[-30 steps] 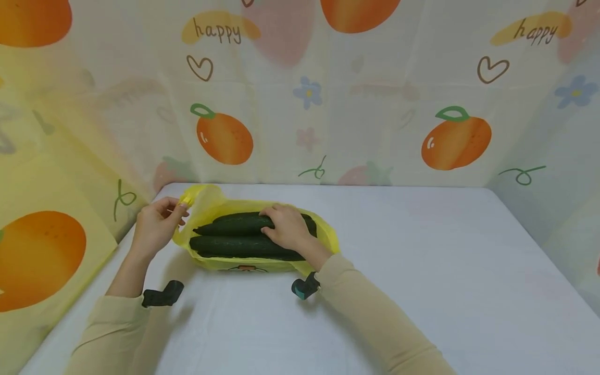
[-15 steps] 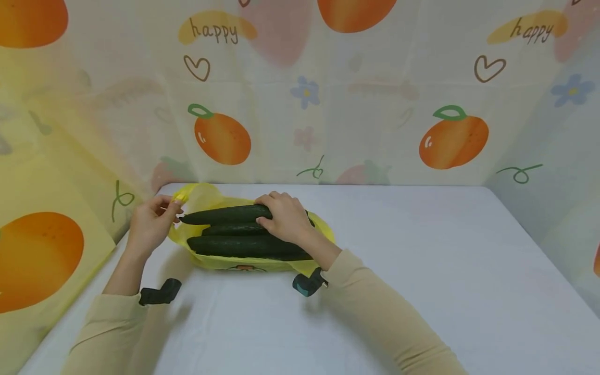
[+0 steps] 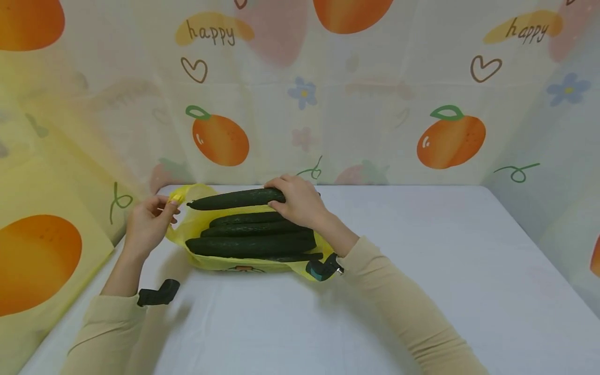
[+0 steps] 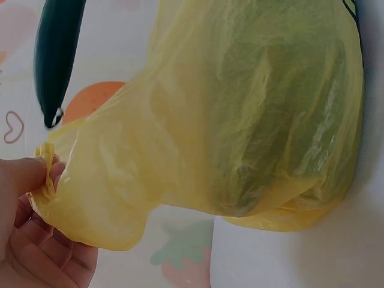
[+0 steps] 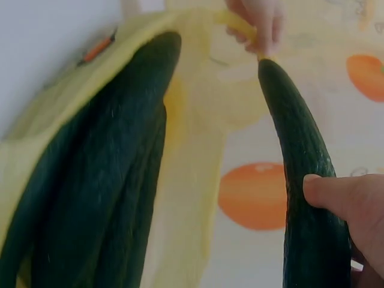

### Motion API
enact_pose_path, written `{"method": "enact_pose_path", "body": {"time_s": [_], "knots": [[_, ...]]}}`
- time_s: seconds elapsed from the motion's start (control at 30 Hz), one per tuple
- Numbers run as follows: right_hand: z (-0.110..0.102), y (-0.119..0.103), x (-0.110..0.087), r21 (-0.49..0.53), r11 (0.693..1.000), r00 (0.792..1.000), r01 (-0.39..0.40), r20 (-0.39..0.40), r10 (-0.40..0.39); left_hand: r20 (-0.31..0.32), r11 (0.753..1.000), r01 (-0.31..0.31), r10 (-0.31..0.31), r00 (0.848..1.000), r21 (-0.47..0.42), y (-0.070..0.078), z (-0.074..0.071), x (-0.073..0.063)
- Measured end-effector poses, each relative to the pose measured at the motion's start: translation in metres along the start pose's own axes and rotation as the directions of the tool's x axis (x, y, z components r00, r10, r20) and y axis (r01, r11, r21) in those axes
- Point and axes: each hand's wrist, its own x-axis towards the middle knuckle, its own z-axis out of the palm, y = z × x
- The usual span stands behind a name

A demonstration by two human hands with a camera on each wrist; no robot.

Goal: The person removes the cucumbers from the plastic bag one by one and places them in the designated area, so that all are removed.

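A yellow plastic bag (image 3: 272, 264) lies opened on the table with several dark green cucumbers (image 3: 253, 245) inside. My left hand (image 3: 149, 224) pinches the bag's gathered handle (image 4: 48, 162) at its left end. Above the bag's far edge, my right hand (image 3: 300, 200) grips one cucumber (image 3: 234, 199) around its right part. That cucumber lies nearly level, apart from the ones in the bag; its narrow tip (image 5: 267, 66) points toward my left hand. In the right wrist view my thumb (image 5: 318, 191) presses on its side. The palm hides its right end.
The table has a white cover (image 3: 422, 250), and a patterned cloth (image 3: 361, 104) with oranges and hearts rises behind it and at the sides. A dark wrist camera (image 3: 323, 268) on my right wrist hangs by the bag's near right corner.
My right hand has gripped one cucumber and lifted it up out of the bag, away from the others. My left hand keeps its pinch on the bag handle, shifting slightly left.
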Motion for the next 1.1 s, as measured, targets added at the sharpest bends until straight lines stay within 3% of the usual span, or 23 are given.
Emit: {"method": "enact_pose_path", "body": {"time_s": [0.47, 1.1], "knots": [[-0.022, 0.056, -0.008, 0.090, 0.995, 0.999, 0.038, -0.010, -0.038, 0.001, 1.000, -0.026, 0.026, 1.000, 0.000, 0.006, 0.002, -0.002], [-0.033, 0.126, -0.036, 0.086, 0.996, 1.000, 0.022, -0.007, -0.022, 0.006, 1.000, -0.030, 0.030, 1.000, -0.001, 0.006, 0.003, -0.003]]}}
